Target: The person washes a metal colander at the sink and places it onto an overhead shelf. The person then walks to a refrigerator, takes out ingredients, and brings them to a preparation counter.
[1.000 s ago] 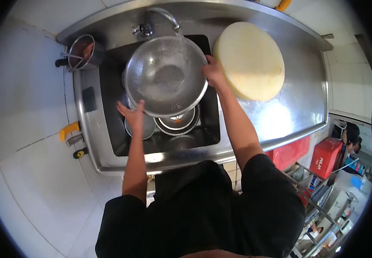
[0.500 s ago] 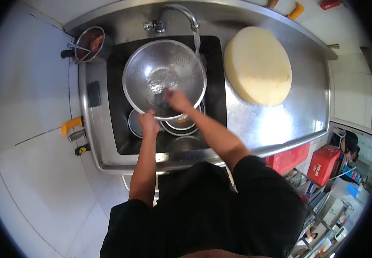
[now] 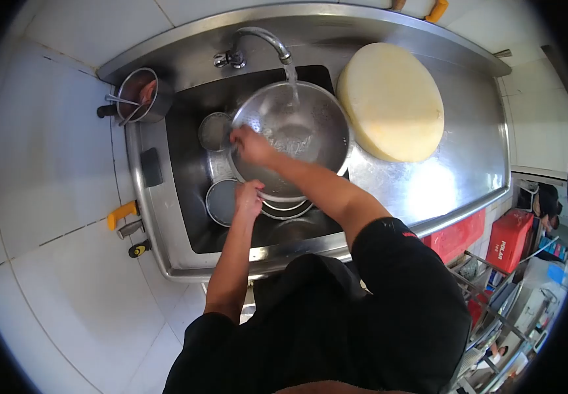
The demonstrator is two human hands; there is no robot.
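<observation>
A large steel colander (image 3: 320, 141) sits tilted in the dark sink basin (image 3: 189, 197), with tap water running into it. My left hand (image 3: 250, 197) is closed on its near rim, at the lower left. My right hand (image 3: 252, 146) is at the colander's left rim, fingers curled. Something small and dark seems to be in that hand, blurred and mostly hidden. Below the colander is a round metal vessel (image 3: 287, 211), partly covered. Two round containers, one upper (image 3: 214, 131) and one lower (image 3: 220, 203), stand in the basin left of the colander.
The tap (image 3: 264, 36) arches over the basin. A thick pale round block (image 3: 392, 102) leans on the steel drainboard (image 3: 428, 177) at right. A pot (image 3: 159, 105) with utensils and a dark pad (image 3: 151, 166) lie along the left edge. A red cooler (image 3: 509, 241) is beyond the sink.
The colander has shifted right, under the water stream, uncovering a round container at left. My right hand has moved from inside the bowl to its left rim; my left hand still grips the near rim.
</observation>
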